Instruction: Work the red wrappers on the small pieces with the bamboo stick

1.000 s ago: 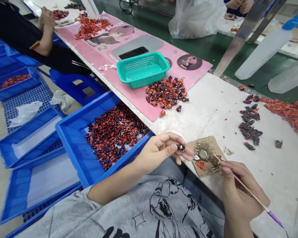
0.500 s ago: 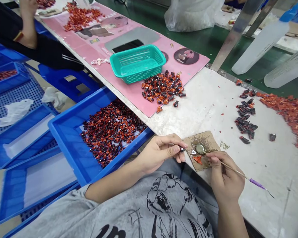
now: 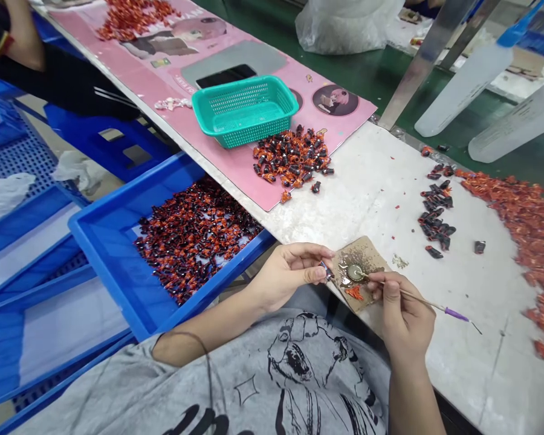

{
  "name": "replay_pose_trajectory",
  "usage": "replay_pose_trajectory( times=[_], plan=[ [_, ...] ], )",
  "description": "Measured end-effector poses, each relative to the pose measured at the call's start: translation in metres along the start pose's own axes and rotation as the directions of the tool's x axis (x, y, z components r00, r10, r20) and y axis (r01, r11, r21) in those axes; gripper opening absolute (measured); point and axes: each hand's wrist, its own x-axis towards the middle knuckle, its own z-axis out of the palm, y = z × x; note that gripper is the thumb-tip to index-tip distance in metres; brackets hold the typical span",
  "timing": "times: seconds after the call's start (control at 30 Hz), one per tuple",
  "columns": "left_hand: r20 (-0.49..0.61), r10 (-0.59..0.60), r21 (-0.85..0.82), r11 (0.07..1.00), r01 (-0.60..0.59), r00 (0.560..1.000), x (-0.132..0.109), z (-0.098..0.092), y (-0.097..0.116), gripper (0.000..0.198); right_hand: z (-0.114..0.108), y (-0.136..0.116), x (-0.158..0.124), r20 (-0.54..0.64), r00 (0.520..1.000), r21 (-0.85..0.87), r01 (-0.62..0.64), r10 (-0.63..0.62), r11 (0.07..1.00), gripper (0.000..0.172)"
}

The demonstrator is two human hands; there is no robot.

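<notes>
My left hand [image 3: 294,272] pinches a small dark shiny piece [image 3: 327,271] between thumb and fingers, at the left edge of a stained cardboard square [image 3: 367,254]. On that cardboard sit a small round cap [image 3: 355,273] and a puddle of clear liquid, with a little orange piece [image 3: 354,293] lying just in front. Closed round a thin wooden stick [image 3: 417,296] is my right hand [image 3: 403,314]. The stick's near tip reaches the cap. Its other end has a purple sleeve and a fine dark point, and sticks out to the right over the white table.
Black-and-orange pieces [image 3: 294,154] lie heaped beside a green basket [image 3: 245,130] on a pink mat. Black pieces [image 3: 435,217] and an orange pile [image 3: 521,223] lie to the right. A blue tray [image 3: 113,266] of pieces stands at left. Another person's arm [image 3: 25,36] is at upper left.
The dark piece in my left hand is turned to a different angle. My right hand still has the stick tip at the cap. The whole view has shifted slightly.
</notes>
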Motion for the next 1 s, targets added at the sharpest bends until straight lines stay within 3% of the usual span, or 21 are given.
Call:
replay_pose_trajectory(
  times=[0.2,0.5,0.87,1.0],
  plan=[
    [0.054,0.000,-0.049,0.999,0.002,0.999,0.000,0.007,-0.003,0.033,-0.001,-0.004,0.004,0.004,1.000,-0.025,-0.007,0.007,1.000,0.039],
    [-0.049,0.048,-0.001,0.999,-0.048,0.998,-0.003,0.010,-0.005,0.025,-0.001,-0.007,0.002,0.015,1.000,0.044,-0.018,0.018,0.999,0.034],
    [-0.044,0.068,0.053,0.996,-0.066,0.997,-0.004,0.014,-0.012,0.023,-0.003,-0.011,0.003,0.024,0.997,0.067,-0.072,0.071,0.995,0.034],
    [-0.048,0.067,0.077,0.995,-0.063,0.997,-0.006,0.015,-0.012,0.024,-0.007,-0.011,0.003,-0.036,0.993,0.124,-0.110,0.115,0.986,0.038]
  ],
)
